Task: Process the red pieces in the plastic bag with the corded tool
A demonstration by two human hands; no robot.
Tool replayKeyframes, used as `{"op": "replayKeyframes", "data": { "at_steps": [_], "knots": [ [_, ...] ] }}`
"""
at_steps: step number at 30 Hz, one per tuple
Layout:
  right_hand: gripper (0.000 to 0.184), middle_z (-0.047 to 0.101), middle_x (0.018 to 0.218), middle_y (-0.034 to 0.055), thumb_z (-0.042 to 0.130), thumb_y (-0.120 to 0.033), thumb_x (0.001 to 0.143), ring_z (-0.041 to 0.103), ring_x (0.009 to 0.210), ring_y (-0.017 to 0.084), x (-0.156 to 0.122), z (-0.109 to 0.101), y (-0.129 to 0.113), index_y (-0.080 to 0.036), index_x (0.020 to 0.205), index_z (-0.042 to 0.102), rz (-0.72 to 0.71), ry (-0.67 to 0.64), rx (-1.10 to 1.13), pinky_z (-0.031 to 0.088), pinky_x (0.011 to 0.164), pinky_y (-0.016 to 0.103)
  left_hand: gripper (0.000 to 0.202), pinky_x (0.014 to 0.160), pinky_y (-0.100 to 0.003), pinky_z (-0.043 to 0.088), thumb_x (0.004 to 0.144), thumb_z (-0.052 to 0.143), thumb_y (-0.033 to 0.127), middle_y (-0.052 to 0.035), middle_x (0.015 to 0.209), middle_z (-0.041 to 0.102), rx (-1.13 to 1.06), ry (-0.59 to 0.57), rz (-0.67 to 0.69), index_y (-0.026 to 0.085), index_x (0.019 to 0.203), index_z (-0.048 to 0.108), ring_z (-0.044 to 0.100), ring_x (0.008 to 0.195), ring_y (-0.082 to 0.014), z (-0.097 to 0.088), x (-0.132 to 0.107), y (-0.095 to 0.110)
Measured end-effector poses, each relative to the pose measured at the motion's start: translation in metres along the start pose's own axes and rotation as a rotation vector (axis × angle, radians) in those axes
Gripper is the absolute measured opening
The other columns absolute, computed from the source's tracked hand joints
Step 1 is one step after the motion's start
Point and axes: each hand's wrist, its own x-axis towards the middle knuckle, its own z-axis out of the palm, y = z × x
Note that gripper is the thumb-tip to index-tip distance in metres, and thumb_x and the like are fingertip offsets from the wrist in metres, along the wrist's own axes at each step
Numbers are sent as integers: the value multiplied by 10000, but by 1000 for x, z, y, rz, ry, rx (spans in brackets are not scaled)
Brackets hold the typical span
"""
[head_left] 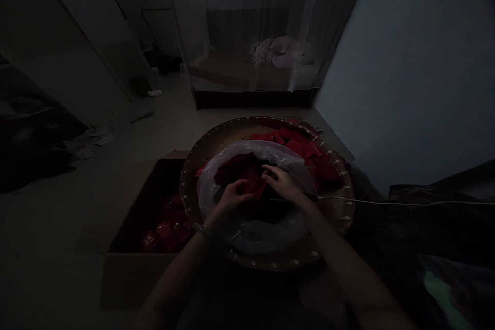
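Observation:
The room is dim. A clear plastic bag with its mouth rolled wide sits in a round woven bamboo tray. Dark red pieces lie inside the bag, too dark to name exactly. Over the left part of the bag's mouth is my left hand, thumb and fingers apart, beside the red pieces. My right hand reaches in from the right, its fingers stretched and spread at the same red pieces. I see nothing gripped in either hand. Flat red packets are heaped in the tray behind the bag.
An open cardboard box holding shiny red packets stands left of the tray. A thin white cord runs from near my right wrist to the right. A white wall rises on the right; a curtained bed is behind.

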Motion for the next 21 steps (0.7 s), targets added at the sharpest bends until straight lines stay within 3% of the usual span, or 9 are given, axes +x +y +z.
{"op": "replayKeyframes", "data": {
  "at_steps": [3, 6, 11, 21],
  "knots": [
    [304, 659, 844, 55, 694, -386, 695, 597, 779, 186, 0, 18, -2, -157, 894, 678, 9, -21, -70, 451, 695, 270, 500, 800, -303, 468, 604, 772, 312, -66, 983, 668, 26, -34, 12, 137, 1052, 633, 598, 901, -221, 1, 0, -1],
    [259, 610, 660, 21, 662, -401, 717, 548, 630, 149, 4, 26, -3, -146, 677, 646, -8, 0, -16, 405, 586, 242, 500, 707, -252, 459, 597, 771, 338, -46, 888, 668, -38, -137, -28, 119, 1027, 641, 593, 796, -179, 1, -1, -2],
    [333, 593, 628, -1, 644, -475, 710, 516, 585, 133, 11, 18, 1, -143, 688, 652, 3, 14, 113, 369, 537, 227, 455, 528, -199, 384, 563, 781, 379, 7, 648, 595, -112, -241, -207, 75, 876, 653, 511, 557, -100, 1, -3, 0],
    [353, 659, 716, 32, 593, -508, 768, 591, 683, 175, 9, 18, -2, -167, 709, 663, -114, 229, 66, 433, 658, 262, 470, 508, -200, 407, 528, 804, 377, 2, 631, 587, -205, -261, -223, 80, 840, 617, 521, 540, -101, 1, -5, 6]
  ]
}}
